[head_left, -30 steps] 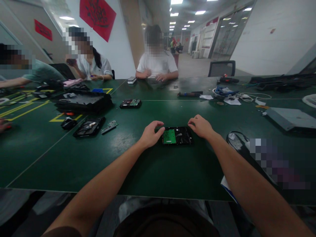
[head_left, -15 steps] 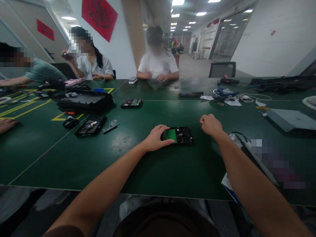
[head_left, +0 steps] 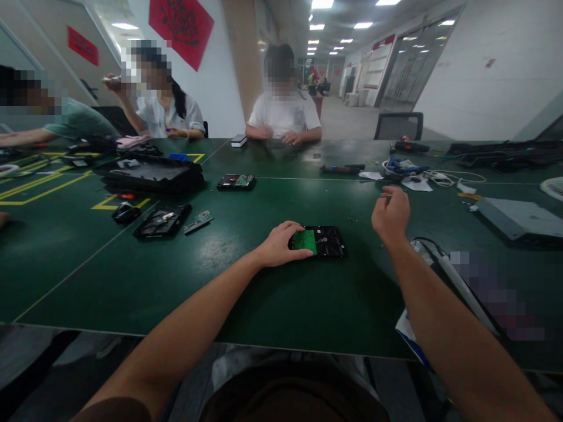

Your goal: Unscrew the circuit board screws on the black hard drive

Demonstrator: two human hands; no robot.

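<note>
At the near edge of the dark green counter (head_left: 264, 313), toward the right, a white and blue sheet (head_left: 409, 335) shows partly behind the right forearm. Farther in, roughly midway across the counter, lies a flat, rectangular black hard drive with a bright green panel (head_left: 333, 241). The left hand (head_left: 284, 246) grips its left end, thumb along the near side and fingers over the far side. Right of the drive and apart from it, the right hand (head_left: 389, 205) has its fingers curled in, pinching a thin yellowish sliver (head_left: 389, 195) too small to identify. Tiny metallic bits (head_left: 355, 220) lie between the hand and the drive. Toward the counter's left edge sit a narrow greenish circuit board (head_left: 199, 223) and a shallow black rectangular case (head_left: 162, 223); toward the right edge, a flat grey metal box (head_left: 519, 215). Beyond, a second black drive with a green board (head_left: 236, 182) lies nearer the far edge, where a person in white (head_left: 284, 114) sits.
</note>
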